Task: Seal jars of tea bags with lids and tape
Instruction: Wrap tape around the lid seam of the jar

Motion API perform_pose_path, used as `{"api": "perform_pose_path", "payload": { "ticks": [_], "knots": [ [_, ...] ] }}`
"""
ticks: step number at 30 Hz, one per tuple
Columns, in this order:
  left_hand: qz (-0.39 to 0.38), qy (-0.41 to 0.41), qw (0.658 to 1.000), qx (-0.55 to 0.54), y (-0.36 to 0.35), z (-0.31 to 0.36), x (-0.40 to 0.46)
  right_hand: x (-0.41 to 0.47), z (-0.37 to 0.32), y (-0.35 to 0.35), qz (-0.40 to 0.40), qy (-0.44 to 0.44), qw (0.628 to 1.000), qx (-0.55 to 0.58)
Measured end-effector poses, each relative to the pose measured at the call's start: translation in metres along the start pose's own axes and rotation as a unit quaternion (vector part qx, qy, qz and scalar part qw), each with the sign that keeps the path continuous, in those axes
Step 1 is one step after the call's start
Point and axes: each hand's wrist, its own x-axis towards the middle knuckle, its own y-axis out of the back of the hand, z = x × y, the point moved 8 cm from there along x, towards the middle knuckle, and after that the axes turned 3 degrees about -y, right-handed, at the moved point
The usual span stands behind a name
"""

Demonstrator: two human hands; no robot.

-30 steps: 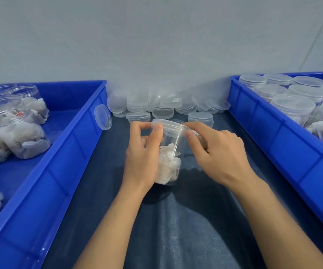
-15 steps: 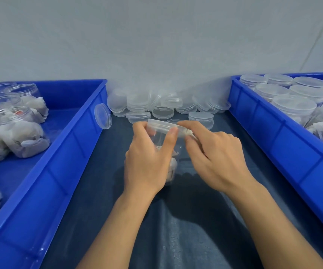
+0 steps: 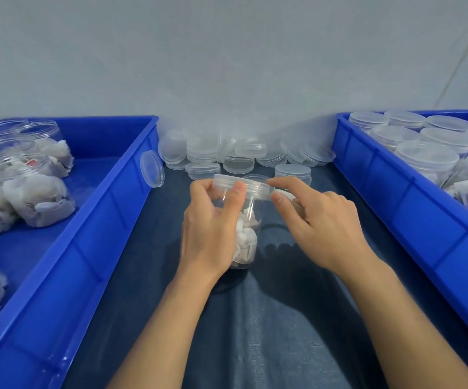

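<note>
Left hand [image 3: 213, 220] wrapped round the clear plastic jar [image 3: 244, 234], thumb pressed on the lid [image 3: 241, 186]. Right hand [image 3: 319, 217] pinching the lid's rim from the jar's right, fingertips [image 3: 279, 196] at the edge. Half a second back tipped toward the camera and hidden behind the left palm; now upright again, tea bags [image 3: 245, 237] showing through the wall. Seemingly mid-turn, lid seated level, not yet taped. Standing on the dark cloth [image 3: 255, 318], just in front of the loose lids [image 3: 244, 155].

Open cloth [image 3: 269, 332] between two bins [image 3: 92, 248] (spare lids [image 3: 227, 155] crowd the back).
</note>
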Motion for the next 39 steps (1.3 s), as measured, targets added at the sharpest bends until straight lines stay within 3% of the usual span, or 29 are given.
{"api": "perform_pose_path", "payload": {
  "ticks": [11,14,16,19,25,39],
  "knots": [
    [-0.03,0.028,0.995,-0.094,-0.008,-0.003,-0.001,-0.001,-0.001,-0.001,-0.002,-0.013,0.999,0.046],
    [-0.035,0.004,0.999,-0.031,-0.008,0.003,-0.001,-0.002,-0.004,0.0,-0.003,-0.011,0.998,0.055],
    [-0.011,-0.019,0.999,0.047,-0.003,0.007,-0.001,-0.003,-0.007,0.001,-0.001,-0.011,0.999,0.053],
    [0.038,-0.048,0.995,0.081,0.005,0.014,-0.005,-0.005,-0.013,0.0,-0.004,-0.008,0.999,0.033],
    [-0.005,-0.065,0.987,0.146,-0.003,0.015,-0.006,-0.007,-0.015,-0.005,-0.043,-0.007,0.998,0.048],
    [-0.006,-0.033,0.999,0.04,0.003,0.005,0.0,-0.001,-0.001,-0.002,-0.02,0.008,1.0,0.015]
  ]
}}
